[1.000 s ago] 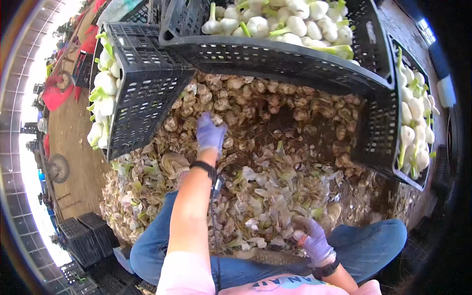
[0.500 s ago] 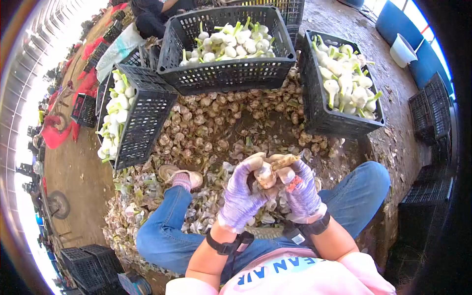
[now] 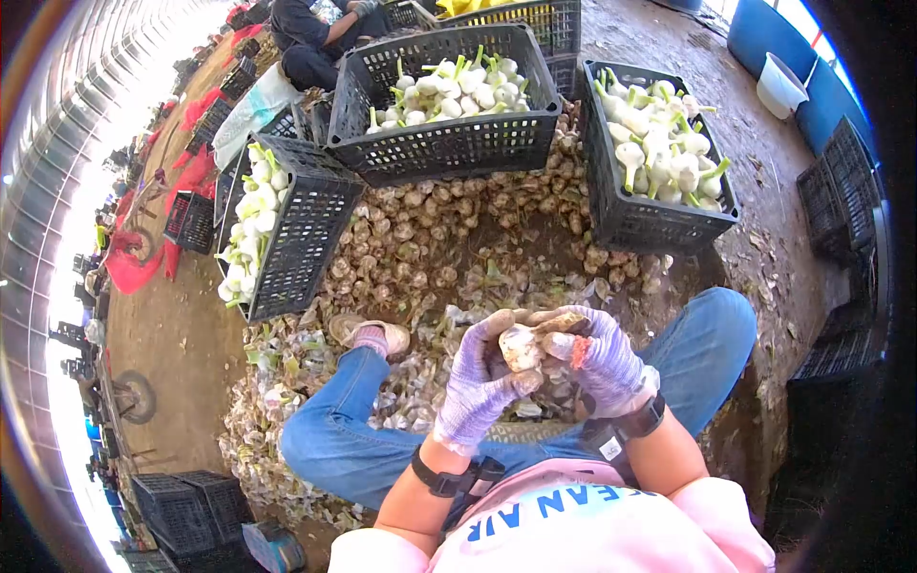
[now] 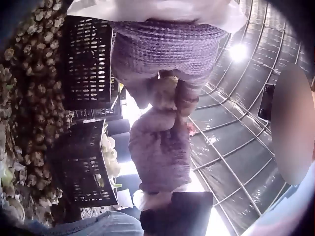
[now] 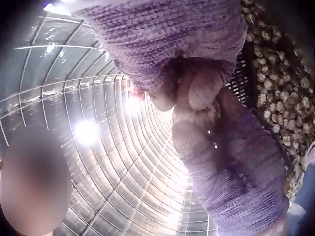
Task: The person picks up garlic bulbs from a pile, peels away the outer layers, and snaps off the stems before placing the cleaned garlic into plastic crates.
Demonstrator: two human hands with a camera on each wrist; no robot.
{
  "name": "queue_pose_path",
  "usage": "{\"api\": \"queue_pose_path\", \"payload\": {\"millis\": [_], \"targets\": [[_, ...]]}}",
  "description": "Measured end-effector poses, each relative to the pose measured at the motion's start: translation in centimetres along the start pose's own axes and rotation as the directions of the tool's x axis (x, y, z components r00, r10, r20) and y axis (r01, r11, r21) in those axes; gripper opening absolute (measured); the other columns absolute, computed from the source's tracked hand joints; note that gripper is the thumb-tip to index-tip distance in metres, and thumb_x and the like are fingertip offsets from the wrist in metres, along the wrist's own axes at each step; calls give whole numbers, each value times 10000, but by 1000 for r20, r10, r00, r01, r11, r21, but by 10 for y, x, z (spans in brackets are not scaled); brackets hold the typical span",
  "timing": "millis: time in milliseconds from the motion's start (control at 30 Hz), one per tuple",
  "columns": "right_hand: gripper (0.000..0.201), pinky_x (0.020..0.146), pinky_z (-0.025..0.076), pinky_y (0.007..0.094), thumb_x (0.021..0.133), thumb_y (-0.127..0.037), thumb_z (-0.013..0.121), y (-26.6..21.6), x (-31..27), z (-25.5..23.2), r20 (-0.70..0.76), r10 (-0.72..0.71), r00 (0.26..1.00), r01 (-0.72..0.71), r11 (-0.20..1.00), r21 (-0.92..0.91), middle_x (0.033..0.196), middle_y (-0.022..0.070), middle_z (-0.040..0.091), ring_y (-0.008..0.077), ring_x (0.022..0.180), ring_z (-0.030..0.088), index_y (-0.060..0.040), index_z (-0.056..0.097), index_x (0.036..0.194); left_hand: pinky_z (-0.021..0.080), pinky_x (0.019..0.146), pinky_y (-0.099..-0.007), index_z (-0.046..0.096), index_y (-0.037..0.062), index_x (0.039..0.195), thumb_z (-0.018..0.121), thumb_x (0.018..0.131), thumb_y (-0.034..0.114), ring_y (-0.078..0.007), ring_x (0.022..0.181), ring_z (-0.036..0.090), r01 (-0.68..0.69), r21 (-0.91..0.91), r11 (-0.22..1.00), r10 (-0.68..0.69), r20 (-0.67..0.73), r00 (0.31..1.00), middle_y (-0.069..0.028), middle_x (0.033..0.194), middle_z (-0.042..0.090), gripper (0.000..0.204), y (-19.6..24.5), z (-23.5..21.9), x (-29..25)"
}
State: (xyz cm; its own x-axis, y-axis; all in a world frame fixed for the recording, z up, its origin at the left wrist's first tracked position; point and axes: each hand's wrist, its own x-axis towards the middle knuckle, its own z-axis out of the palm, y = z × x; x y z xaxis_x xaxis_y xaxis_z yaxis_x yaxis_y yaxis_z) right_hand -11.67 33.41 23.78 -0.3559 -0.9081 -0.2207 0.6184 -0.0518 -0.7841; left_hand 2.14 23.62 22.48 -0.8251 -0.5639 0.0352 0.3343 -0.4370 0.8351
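Both hands wear purple knit gloves and meet over my lap around one dirty garlic bulb. My left hand grips the bulb from below and the left, thumb up along it. My right hand curls round its right side and pinches at the stalk end. In the left wrist view the bulb shows between the two gloves. The right wrist view shows the gloved fingers wrapped on the bulb, close up.
A heap of unpeeled garlic lies ahead, with peelings round my legs. Three black crates of white cleaned garlic ring it: left, middle, right. Empty crates stand at lower left. Another person sits behind.
A second ago my left hand reached into the heap and my right hand lay by my knee. Half a second ago both hands held the bulb; since then they barely shifted.
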Motion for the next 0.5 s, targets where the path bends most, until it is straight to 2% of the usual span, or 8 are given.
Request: {"api": "queue_pose_path", "payload": {"millis": [100, 167, 267, 333, 367, 400, 467, 500], "targets": [[310, 806, 493, 287, 802, -126, 677, 0, 0, -1, 76, 25, 997, -24, 1000, -11, 1002, 86, 641, 144, 905, 607, -3, 599, 1075, 452, 936, -369, 420, 85, 1251, 777, 682, 55, -241, 1145, 482, 33, -11, 999, -33, -46, 998, -127, 1275, 456, 672, -4, -5, 0], [335, 815, 476, 279, 799, -132, 679, 0, -1, 10, 6, -109, 994, 109, 994, -3, 999, 75, 639, 133, 904, 597, -5, 588, 1094, 445, 930, -367, 431, 83, 1244, 779, 672, 59, -240, 1130, 486, -202, 461, 864, 225, 6, 974, -119, 1267, 457, 670, -12, -13, 1], [354, 794, 481, 264, 792, -121, 685, 7, 1, 0, 42, -41, 998, 42, 999, -30, 992, 68, 639, 121, 897, 594, -3, 578, 1108, 434, 932, -375, 440, 85, 1244, 771, 670, 54, -237, 1133, 480, -410, 650, 639, 348, 232, 909, -112, 1257, 459, 663, -13, -16, 5], [355, 776, 481, 246, 793, -130, 689, 5, -1, -1, -9, 74, 997, -75, 997, -30, 981, 64, 640, 107, 892, 587, -2, 580, 1105, 458, 905, -360, 425, 87, 1256, 765, 684, 51, -229, 1121, 491, -379, 705, 600, 314, 229, 922, -101, 1231, 470, 666, -8, -13, 3], [346, 762, 483, 241, 796, -141, 690, 8, -1, -4, -13, 63, 998, -63, 996, -63, 993, 65, 638, 103, 886, 588, -5, 584, 1096, 440, 918, -355, 424, 90, 1258, 786, 678, 130, -221, 1104, 502, -157, 457, 875, 173, 6, 985, -95, 1196, 494, 685, -4, -6, -1], [338, 748, 485, 235, 799, -152, 690, 13, 0, -6, -15, 50, 999, -52, 994, -95, 1005, 67, 636, 99, 879, 588, -7, 589, 1087, 423, 931, -350, 422, 93, 1260, 806, 671, 209, -212, 1088, 512, 61, 104, 993, -45, -152, 987, -90, 1162, 517, 712, -3, 0, -2], [287, 687, 475, 260, 784, -137, 688, 23, 9, -15, -7, -11, 1000, 10, 986, -165, 935, 79, 631, 152, 806, 602, -7, 604, 1025, 476, 841, -339, 417, 89, 1260, 755, 724, 302, -198, 1009, 553, 44, 174, 984, -9, -198, 980, -89, 1100, 548, 668, -14, -11, -1], [275, 663, 463, 288, 761, -105, 680, 20, 14, -22, 156, -227, 961, 275, 774, -571, 884, 96, 604, 202, 774, 590, -3, 600, 1004, 494, 786, -328, 439, 85, 1242, 690, 771, 368, -196, 945, 573, 206, 103, 973, -176, -246, 953, -85, 1078, 558, 604, -16, -18, 2]]}}
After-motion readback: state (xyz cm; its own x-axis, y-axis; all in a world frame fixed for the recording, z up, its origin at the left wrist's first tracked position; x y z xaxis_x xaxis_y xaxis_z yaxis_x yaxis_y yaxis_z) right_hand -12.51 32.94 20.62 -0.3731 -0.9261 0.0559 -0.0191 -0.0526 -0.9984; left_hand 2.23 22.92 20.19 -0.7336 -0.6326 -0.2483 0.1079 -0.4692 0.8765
